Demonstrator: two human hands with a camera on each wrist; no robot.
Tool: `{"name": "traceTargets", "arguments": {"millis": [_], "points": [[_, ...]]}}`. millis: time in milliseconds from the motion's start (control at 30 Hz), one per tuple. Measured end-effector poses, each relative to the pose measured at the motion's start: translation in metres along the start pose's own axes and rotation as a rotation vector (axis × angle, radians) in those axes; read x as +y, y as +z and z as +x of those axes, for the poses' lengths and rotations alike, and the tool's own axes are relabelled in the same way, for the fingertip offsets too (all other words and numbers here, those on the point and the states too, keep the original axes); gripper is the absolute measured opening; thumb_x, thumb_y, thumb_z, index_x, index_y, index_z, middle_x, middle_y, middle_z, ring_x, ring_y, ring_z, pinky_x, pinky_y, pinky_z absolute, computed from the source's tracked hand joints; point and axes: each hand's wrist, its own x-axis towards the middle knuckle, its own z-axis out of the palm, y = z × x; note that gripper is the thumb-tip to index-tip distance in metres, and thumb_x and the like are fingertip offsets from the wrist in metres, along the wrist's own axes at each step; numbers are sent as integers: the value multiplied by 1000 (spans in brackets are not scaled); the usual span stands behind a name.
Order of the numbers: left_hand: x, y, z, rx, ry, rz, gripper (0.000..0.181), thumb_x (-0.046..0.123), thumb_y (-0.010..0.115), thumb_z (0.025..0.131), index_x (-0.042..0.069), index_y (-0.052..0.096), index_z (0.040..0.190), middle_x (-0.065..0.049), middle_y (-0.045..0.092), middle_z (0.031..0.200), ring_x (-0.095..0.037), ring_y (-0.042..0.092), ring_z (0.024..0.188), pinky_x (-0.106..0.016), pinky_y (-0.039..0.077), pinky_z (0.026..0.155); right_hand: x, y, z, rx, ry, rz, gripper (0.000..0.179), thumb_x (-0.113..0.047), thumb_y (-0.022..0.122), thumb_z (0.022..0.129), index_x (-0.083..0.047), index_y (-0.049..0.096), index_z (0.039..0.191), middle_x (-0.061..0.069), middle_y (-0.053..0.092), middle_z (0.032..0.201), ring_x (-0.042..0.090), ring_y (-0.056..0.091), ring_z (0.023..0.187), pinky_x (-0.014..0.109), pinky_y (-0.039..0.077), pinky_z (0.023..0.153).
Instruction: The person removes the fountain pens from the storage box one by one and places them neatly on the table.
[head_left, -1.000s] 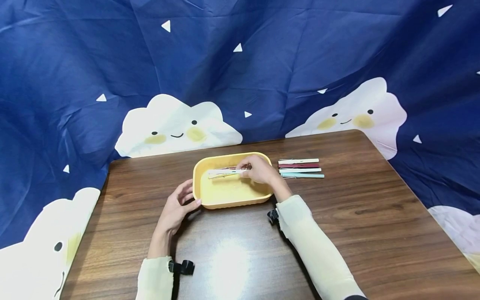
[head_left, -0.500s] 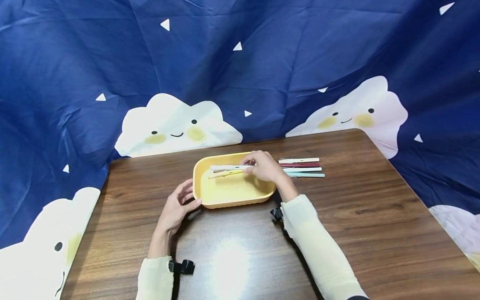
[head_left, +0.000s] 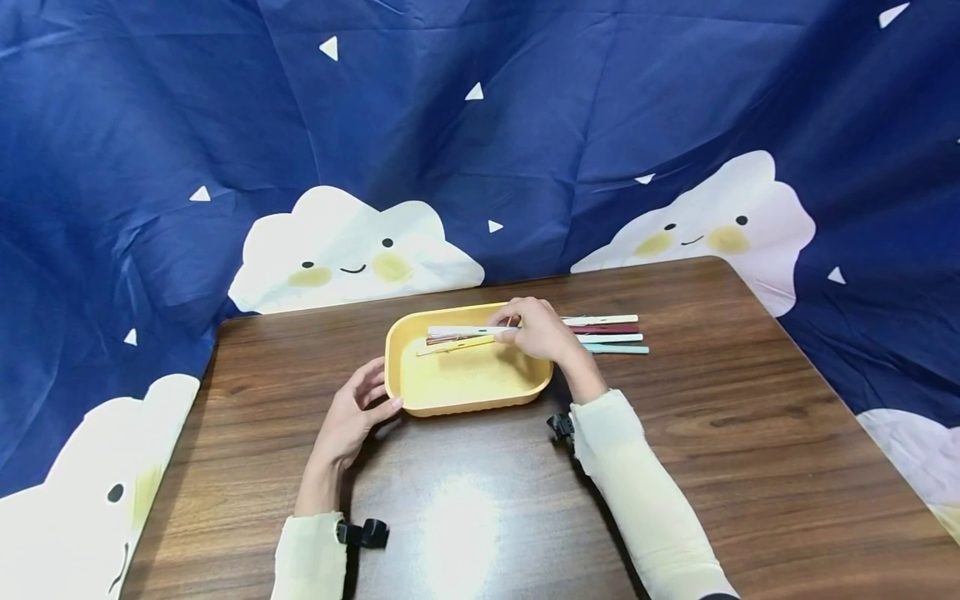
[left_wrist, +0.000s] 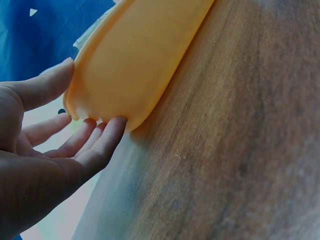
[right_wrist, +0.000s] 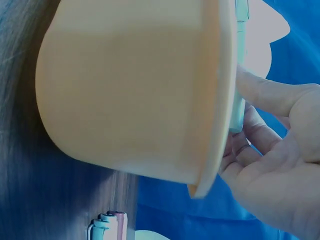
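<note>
A yellow plastic tray (head_left: 450, 408) stands on the table, its near left corner in my left hand (head_left: 363, 404); the thumb lies at the rim and the fingertips touch the outer wall in the left wrist view. Over the tray's far right part, my right hand (head_left: 536, 329) pinches a white pen (head_left: 465, 331), which the right wrist view shows as a pale pen (right_wrist: 239, 80) between thumb and fingers. Close below it lie a dark red pen (head_left: 442, 340) and a yellow pen (head_left: 457, 345), their right ends hidden by the hand.
Right of the tray, several pens lie in a row on the table: cream (head_left: 615, 319), dark red (head_left: 615, 329), white (head_left: 618, 338) and light blue (head_left: 626, 350). Behind the brown wooden table (head_left: 720, 417) hangs a blue cloth (head_left: 525, 125) with clouds.
My right hand has moved slightly right and toward the far side with the white pen. More of the yellow pen shows now. My left hand stays at the tray.
</note>
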Motion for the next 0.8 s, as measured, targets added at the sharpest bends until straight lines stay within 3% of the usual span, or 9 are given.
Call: {"name": "traceTargets", "arguments": {"millis": [267,800], "points": [[0,-1,0,2,-1,4,73,-9,74,87,6,43,151,-25,50,141,-38,51,128,-23,53,89,4,-7,-3,19,-23,2,17,0,80,83,-4,79,99,5,71,87,22,62,82,34,49,74],[-2,-2,1,-13,-6,2,73,-8,73,87,5,41,152,-25,49,143,-39,50,129,-23,53,89,15,-33,-20,74,12,-38,16,4,77,85,-4,78,98,8,70,91,25,59,83,37,47,76]]}}
